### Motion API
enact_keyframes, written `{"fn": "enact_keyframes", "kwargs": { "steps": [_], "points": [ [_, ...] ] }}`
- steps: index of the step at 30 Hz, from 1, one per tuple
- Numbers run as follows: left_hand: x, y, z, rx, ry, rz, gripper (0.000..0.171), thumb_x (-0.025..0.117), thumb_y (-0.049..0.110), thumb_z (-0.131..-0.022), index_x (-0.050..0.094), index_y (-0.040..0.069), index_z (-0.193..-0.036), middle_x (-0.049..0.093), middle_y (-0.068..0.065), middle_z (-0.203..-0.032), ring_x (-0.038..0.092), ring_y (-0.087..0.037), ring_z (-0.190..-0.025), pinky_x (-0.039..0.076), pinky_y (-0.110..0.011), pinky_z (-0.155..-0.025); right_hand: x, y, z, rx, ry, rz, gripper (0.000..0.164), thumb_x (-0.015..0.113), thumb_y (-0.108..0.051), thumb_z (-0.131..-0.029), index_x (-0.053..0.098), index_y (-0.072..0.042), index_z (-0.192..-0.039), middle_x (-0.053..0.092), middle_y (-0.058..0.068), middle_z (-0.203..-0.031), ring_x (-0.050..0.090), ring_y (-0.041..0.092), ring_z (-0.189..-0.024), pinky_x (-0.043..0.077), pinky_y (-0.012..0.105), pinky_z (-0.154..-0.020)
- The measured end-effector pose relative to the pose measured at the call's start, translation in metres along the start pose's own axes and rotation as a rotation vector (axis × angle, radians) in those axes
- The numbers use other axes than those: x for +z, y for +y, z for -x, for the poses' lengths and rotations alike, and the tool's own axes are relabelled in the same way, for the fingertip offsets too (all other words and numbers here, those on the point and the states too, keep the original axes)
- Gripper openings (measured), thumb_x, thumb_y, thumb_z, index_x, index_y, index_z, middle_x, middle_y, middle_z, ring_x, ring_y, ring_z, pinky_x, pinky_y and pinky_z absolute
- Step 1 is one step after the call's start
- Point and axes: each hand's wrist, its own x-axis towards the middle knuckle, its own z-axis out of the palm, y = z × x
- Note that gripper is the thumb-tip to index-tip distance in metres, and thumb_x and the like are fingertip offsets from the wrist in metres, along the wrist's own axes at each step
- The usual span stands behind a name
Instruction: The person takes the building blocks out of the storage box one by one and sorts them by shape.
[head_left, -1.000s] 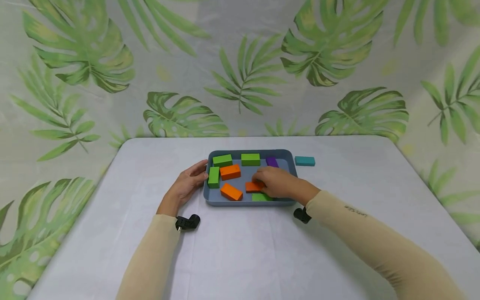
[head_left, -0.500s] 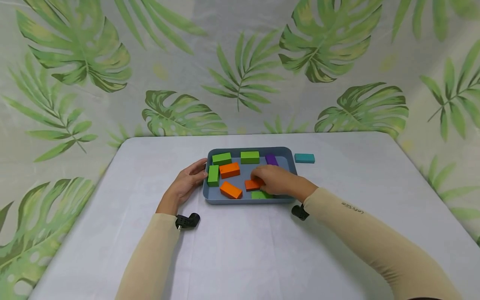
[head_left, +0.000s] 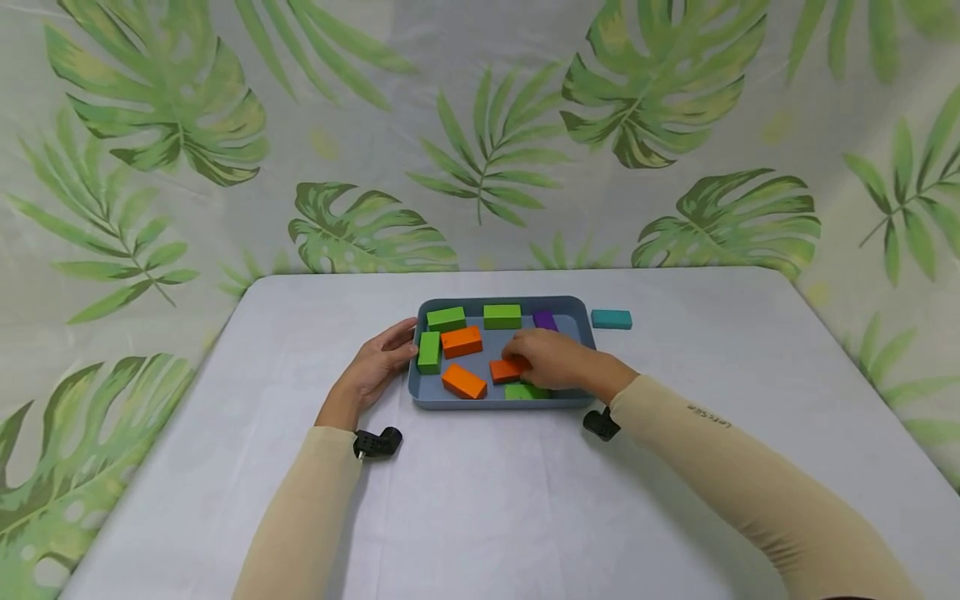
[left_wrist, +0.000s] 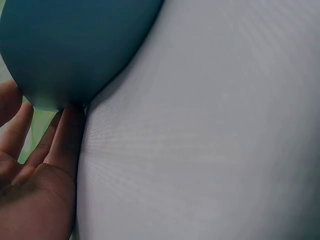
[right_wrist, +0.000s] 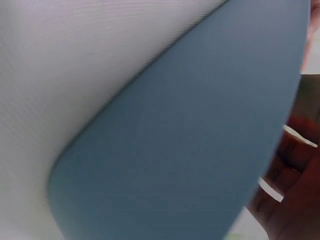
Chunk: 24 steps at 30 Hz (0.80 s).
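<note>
A grey-blue tray holds several coloured blocks. The fingers of my left hand are extended along its left end; in the left wrist view, fingertips meet the outside of the tray wall. Over the right half of the tray, my right hand pinches the right end of an orange block. Right below that hand lies a green block, partly hidden, and behind the hand a purple block shows. In the right wrist view, the tray's outer wall covers what the fingers hold.
In the left half sit two orange blocks, one angled near the front and one farther back. Green blocks line the left wall and back wall. A teal block lies on the white table, right of the tray.
The orange block under my right fingers has turned slightly, its right end swinging toward the back. My left hand stays at the tray's end.
</note>
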Motion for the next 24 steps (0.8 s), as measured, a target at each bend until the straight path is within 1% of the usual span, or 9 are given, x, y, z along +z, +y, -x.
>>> {"fn": "enact_keyframes", "kwargs": {
  "steps": [10, 15, 17, 24],
  "points": [
    [-0.001, 0.0, 0.001, 0.003, -0.008, -0.008, 0.063, 0.058, 0.008, -0.099, 0.034, 0.02, -0.156, 0.029, -0.009, -0.164, 0.033, -0.026, -0.149, 0.026, -0.043, -0.125, -0.013, 0.001, -0.001, -0.021, 0.023, -0.049, 0.033, 0.068, -0.006, -0.09, 0.068, -0.003, -0.123, 0.068, 0.011, -0.118, 0.062, 0.024, -0.107, 0.054, 0.04, -0.1],
    [-0.001, -0.001, 0.0, 0.015, -0.016, -0.011, 0.062, 0.057, 0.009, -0.099, 0.034, 0.019, -0.156, 0.029, -0.01, -0.164, 0.032, -0.026, -0.149, 0.026, -0.043, -0.125, -0.016, 0.004, -0.001, -0.019, 0.043, -0.093, 0.032, 0.067, -0.005, -0.089, 0.069, -0.004, -0.121, 0.067, 0.01, -0.12, 0.062, 0.023, -0.106, 0.055, 0.039, -0.097],
    [-0.001, -0.001, 0.0, 0.018, -0.016, -0.011, 0.062, 0.057, 0.009, -0.099, 0.034, 0.02, -0.156, 0.028, -0.01, -0.164, 0.032, -0.027, -0.149, 0.026, -0.043, -0.125, -0.017, 0.005, 0.001, -0.018, 0.052, -0.112, 0.032, 0.067, -0.005, -0.089, 0.069, -0.005, -0.121, 0.067, 0.01, -0.12, 0.061, 0.023, -0.105, 0.055, 0.039, -0.097],
    [0.0, 0.001, 0.001, 0.004, -0.014, -0.016, 0.063, 0.057, 0.009, -0.099, 0.033, 0.02, -0.156, 0.028, -0.009, -0.164, 0.032, -0.026, -0.15, 0.026, -0.043, -0.125, -0.025, 0.017, 0.011, 0.002, 0.084, -0.122, 0.033, 0.067, -0.004, -0.086, 0.07, -0.005, -0.119, 0.066, 0.009, -0.113, 0.06, 0.022, -0.099, 0.055, 0.039, -0.092]
  ]
}}
